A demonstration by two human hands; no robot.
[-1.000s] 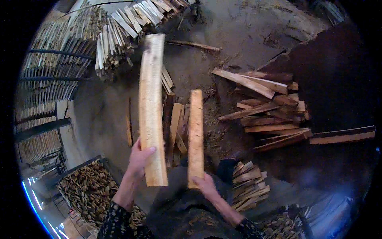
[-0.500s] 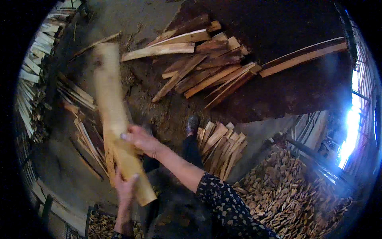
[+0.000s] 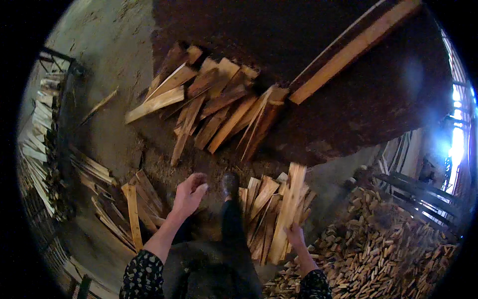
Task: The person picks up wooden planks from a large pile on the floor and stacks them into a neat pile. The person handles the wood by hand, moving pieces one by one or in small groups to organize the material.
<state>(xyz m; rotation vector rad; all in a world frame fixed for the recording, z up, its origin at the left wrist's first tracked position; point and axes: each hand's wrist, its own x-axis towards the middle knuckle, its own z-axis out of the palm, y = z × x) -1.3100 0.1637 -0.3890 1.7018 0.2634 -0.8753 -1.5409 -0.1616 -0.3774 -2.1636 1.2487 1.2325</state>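
A long pale board lies on top of the right-hand stack of wooden slats. My right hand grips the board's right edge near its lower end; the fingertips are partly hidden behind the wood. My left hand hangs over the dirt floor between the stacks with nothing in it, thumb apart from loosely bent fingers. To its left lies another stack of split slats, with a yellowish slat standing out at its front.
Ahead lies a larger heap of rough boards, partly on a dark sheet. A long plank reaches away at the upper right. Many short wood pieces are piled at the lower right. Pale slats fill a rack on the far left.
The pale board has moved from my left side to the right-hand stack. My left hand has let go of it and moved forward and right. The view has shifted too.
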